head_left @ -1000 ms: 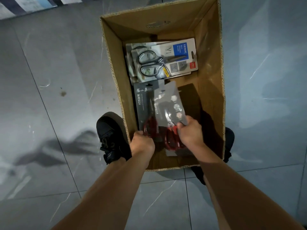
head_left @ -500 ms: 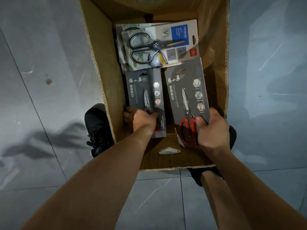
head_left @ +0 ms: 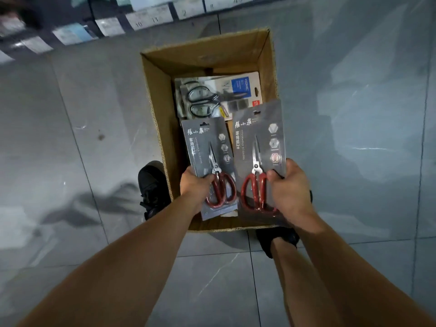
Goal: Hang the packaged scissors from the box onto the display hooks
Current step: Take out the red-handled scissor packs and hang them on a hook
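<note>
A brown cardboard box (head_left: pixel 155 95) stands open on the floor between my feet. My left hand (head_left: pixel 194 185) grips a smaller grey pack of red-handled scissors (head_left: pixel 206 147) by its lower left edge. My right hand (head_left: pixel 289 192) grips a larger grey pack of red-handled scissors (head_left: pixel 258 138) at its lower right. Both packs are held side by side above the box. Deeper in the box lie white packs of black-handled scissors (head_left: pixel 219 95), stacked at the far end. No display hooks are in view.
Grey tiled floor (head_left: pixel 94 232) surrounds the box. My black shoes (head_left: pixel 152 185) stand at either side of the box's near end. A row of numbered labels (head_left: pixel 146 18) on a low shelf edge runs along the top left.
Both hands have lifted their packs up out of the box towards me. The view has tilted up, so the shelf labels beyond the box now show.
</note>
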